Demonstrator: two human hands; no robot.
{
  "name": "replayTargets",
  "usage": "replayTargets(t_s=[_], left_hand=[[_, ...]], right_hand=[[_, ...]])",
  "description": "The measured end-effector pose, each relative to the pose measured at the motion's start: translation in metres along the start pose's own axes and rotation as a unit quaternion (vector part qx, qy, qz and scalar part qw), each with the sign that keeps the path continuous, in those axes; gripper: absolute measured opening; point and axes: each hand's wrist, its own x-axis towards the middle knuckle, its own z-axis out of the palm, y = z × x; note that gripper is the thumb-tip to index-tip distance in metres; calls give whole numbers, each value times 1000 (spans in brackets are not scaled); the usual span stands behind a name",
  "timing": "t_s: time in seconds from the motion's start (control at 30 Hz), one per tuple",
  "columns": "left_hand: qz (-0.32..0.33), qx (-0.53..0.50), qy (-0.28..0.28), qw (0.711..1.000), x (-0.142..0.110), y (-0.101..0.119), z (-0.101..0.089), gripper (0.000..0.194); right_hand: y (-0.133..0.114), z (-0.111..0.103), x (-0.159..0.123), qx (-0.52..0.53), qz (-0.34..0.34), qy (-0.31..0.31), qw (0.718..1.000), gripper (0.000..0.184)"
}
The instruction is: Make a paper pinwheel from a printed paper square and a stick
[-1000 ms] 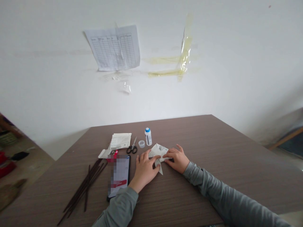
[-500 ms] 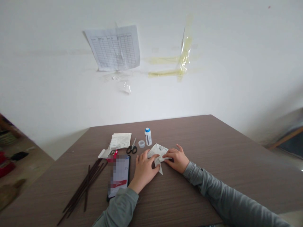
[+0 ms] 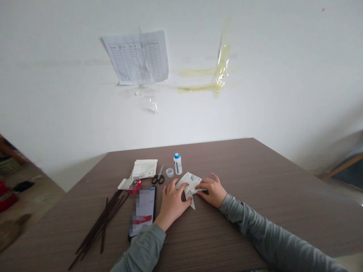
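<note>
On the brown table lies a paper pinwheel (image 3: 191,182) of white printed paper, with folded corners and pointed tips. My left hand (image 3: 173,200) holds its left side, the thumb low by the point facing me and the index finger nearer the middle. Thumb and fingers of my right hand (image 3: 212,190) pinch the right-hand corner. Both hands cover parts of the paper, so the folds under the fingers are hidden. Just beyond it stands a white glue bottle (image 3: 177,165) with a blue top, beside a small clear cap (image 3: 169,172).
Black-handled scissors (image 3: 158,177) lie left of the cap, near a stack of paper sheets (image 3: 144,168). A small red box (image 3: 135,186) touches the top of a phone (image 3: 144,211). Several dark sticks (image 3: 99,226) lie farther left. The table (image 3: 241,162) meets a white wall.
My left index finger has drawn back slightly to the left, showing a little more of the pinwheel's middle. My right hand stays nearly still on its corner.
</note>
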Motion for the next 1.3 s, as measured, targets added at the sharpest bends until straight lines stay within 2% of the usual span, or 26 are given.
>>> replayTargets(t_s=[0.27,0.43,0.53,0.73,0.93,1.1,1.3], left_hand=[[8,-16,2,1000,-1,3,-5,49],[6,-4,-27,1000,0,6,-10,52],[5,-5,-16,1000,0,4,-8,51],[14,-18,5,1000,0,-2,-2,63],[8,-13,-7,1000,0,0,-5,52],[9,-15,-13,1000,1,2,-6,52],[5,-17,6,1000,1,-1,-2,65]], right_hand=[[-7,-6,0,-14,9,-9,1000,24],[-9,-7,0,-11,15,-17,1000,24],[-7,-6,-1,-8,9,-16,1000,24],[1,0,-1,-13,-11,5,1000,23],[3,2,-1,-21,-7,6,1000,22],[3,2,-1,-17,-9,-5,1000,21],[0,0,0,-13,11,-16,1000,23]])
